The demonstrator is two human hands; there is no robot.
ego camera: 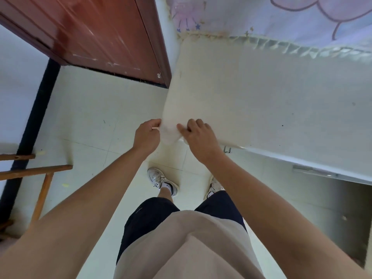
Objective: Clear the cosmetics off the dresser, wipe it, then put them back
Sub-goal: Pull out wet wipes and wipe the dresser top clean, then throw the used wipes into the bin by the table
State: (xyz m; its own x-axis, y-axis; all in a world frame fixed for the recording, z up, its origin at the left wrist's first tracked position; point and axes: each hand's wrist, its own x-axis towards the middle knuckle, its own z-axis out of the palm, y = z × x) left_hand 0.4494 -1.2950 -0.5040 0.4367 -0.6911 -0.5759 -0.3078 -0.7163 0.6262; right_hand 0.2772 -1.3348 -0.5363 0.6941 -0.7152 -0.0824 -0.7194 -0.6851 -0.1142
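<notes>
The pale tiled floor [96,109] fills most of the view. The white dresser [281,157] takes up the right side, and its near corner points at the person's hands. A cream sheet [201,87] lies on its top (cloth or plastic, I cannot tell), and one corner of the sheet hangs over the dresser corner.

A red-brown door [100,37] stands at the top left. Behind the dresser hangs a pale cover [281,17] with purple drawings and little stars on it. Some brown wooden bars [40,178] show at the left edge.

The person wears a beige top [187,244], dark shorts [149,216] and white shoes [159,179].

Both hands are at the hanging corner of the sheet, close to each other. The left hand [147,135] has its fingers curled and pinches the sheet's left edge. The right hand [199,135] grips the sheet from the other side, with its thumb lying flat on it and its fingers bent.

A thin pale stick [155,128] pokes out from the left hand's fingers. It is too small to tell what it is.
</notes>
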